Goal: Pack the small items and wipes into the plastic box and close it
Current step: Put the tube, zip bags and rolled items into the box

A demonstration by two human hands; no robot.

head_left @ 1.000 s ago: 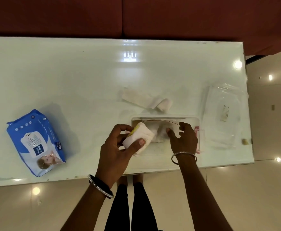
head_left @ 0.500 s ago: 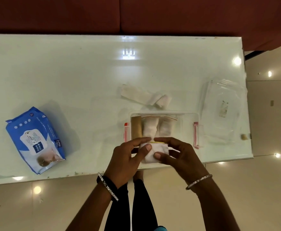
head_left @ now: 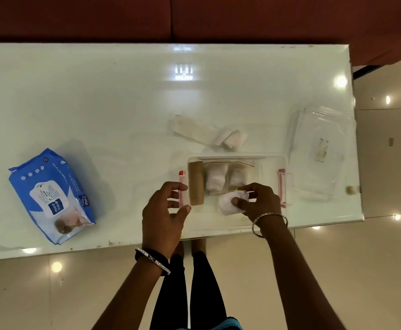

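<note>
A clear plastic box (head_left: 272,163) with pink side latches stands near the table's front edge. Inside lie a brown roll (head_left: 196,183), two white rolled bandages (head_left: 217,178) and a zip bag. My right hand (head_left: 257,202) holds a white pad (head_left: 229,203) low over the box's front part. My left hand (head_left: 165,215) is at the box's left latch, fingers apart, holding nothing. The clear lid (head_left: 321,148) lies to the right of the box. A blue wipes pack (head_left: 51,196) lies at the far left.
A partly unrolled bandage (head_left: 206,133) lies just behind the box. A small brown bit (head_left: 350,190) sits near the table's right edge. The white glossy table (head_left: 99,103) ends at a dark red sofa behind. My legs stand below the front edge.
The white pad passed from both hands to my right hand alone and moved right into the box. My left hand let go and shifted left to the box's side.
</note>
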